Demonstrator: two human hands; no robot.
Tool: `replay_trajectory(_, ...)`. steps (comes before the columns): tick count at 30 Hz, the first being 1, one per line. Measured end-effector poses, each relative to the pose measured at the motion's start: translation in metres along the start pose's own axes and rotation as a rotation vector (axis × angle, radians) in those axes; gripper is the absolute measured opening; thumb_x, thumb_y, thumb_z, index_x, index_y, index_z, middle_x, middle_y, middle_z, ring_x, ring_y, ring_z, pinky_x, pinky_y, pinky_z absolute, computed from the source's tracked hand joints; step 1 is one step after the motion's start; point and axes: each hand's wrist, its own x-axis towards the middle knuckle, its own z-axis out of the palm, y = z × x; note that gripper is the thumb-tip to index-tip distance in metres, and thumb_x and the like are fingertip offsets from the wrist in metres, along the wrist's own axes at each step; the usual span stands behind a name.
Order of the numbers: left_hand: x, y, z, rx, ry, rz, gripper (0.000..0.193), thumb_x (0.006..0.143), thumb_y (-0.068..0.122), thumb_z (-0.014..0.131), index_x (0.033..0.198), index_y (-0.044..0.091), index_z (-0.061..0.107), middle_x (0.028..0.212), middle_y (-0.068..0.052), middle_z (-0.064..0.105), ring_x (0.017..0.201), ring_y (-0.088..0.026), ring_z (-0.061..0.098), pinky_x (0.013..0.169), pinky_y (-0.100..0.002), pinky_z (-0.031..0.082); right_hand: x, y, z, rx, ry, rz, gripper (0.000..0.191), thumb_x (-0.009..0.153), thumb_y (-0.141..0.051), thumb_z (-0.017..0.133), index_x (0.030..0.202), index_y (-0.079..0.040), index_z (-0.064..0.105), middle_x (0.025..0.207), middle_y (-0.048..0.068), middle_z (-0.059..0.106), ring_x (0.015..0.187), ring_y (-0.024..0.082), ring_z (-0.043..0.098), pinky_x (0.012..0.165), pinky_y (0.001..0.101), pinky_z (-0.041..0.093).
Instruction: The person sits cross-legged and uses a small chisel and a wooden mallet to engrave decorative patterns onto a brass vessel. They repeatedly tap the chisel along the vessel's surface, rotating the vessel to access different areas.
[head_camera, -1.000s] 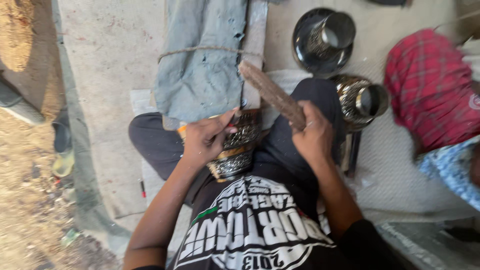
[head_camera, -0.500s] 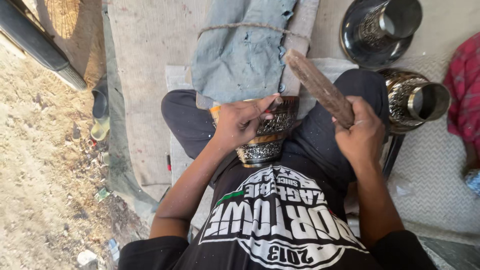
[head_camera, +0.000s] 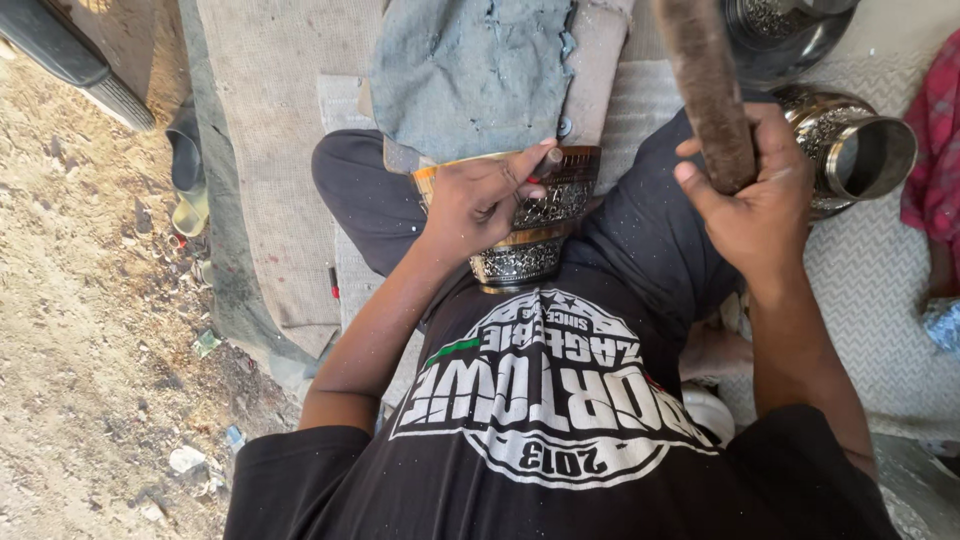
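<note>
I see the woven mat (head_camera: 290, 150) spread over the dirt ground, and on it a grey denim-wrapped block (head_camera: 470, 70) that stands right behind the engraved metal vessel (head_camera: 530, 225) lying in my lap, hiding its far end. My right hand (head_camera: 750, 195) has its grip closed around a brown wooden mallet (head_camera: 708, 85) raised above my thigh, just beside a second engraved vessel (head_camera: 850, 150) lying on its side on the mat. My left hand (head_camera: 480, 200) covers the lap vessel's upper side, its grip pinched shut on a small punch (head_camera: 548, 160) set against the metal.
</note>
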Motion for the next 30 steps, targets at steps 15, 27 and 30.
replay_trajectory(15, 0.000, 0.005, 0.007, -0.061, 0.039, 0.005, 0.066, 0.078, -0.018, 0.065, 0.137, 0.009, 0.064, 0.111, -0.013, 0.077, 0.090, -0.021, 0.080, 0.082, -0.029, 0.062, -0.002, -0.031, 0.003, -0.426, 0.000, -0.049, 0.036, 0.088, -0.003, 0.076, 0.122, -0.009, 0.063, 0.102, 0.008, 0.072, 0.094, 0.026, 0.072, 0.081, 0.0390, 0.052)
replay_trajectory(27, -0.002, 0.004, 0.010, 0.013, 0.038, -0.003, 0.055, 0.084, -0.006, 0.077, 0.135, 0.011, 0.067, 0.102, -0.011, 0.077, 0.077, -0.023, 0.075, 0.073, -0.032, 0.059, -0.009, -0.022, 0.007, -0.305, 0.012, 0.026, 0.036, 0.088, -0.005, 0.073, 0.121, -0.011, 0.062, 0.099, 0.002, 0.074, 0.094, 0.020, 0.074, 0.087, 0.0366, 0.054)
replay_trajectory(30, -0.002, 0.005, 0.009, 0.016, 0.036, -0.019, 0.052, 0.085, -0.003, 0.079, 0.134, 0.012, 0.068, 0.099, -0.010, 0.077, 0.073, -0.022, 0.074, 0.071, -0.031, 0.058, -0.010, -0.020, 0.008, -0.516, 0.005, -0.082, 0.039, 0.083, 0.000, 0.073, 0.119, -0.011, 0.065, 0.101, 0.004, 0.076, 0.094, 0.020, 0.074, 0.084, 0.0383, 0.052)
